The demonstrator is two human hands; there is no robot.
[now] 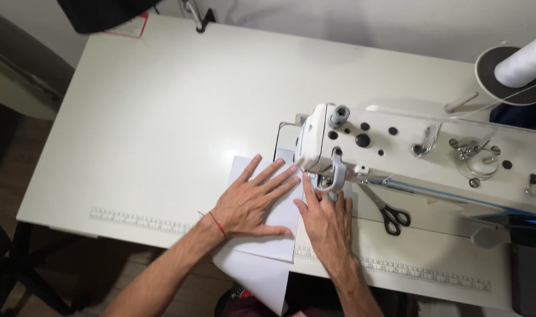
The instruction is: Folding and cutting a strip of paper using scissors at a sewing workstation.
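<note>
Flat and spread wide, the left hand (251, 199) presses on a white sheet (266, 232) at the counter's (150, 105) near edge. Right of it, the right hand (326, 220) lies open, fingertips beside the sewing machine (408, 152) needle, gripping nothing.

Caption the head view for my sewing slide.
Both hands, left hand and right hand, press white paper flat at a sewing machine.

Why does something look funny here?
The white sheet of paper under the left hand lies askew and hangs over the white table's front edge. The black-handled scissors lie on the white sewing machine's bed.
</note>
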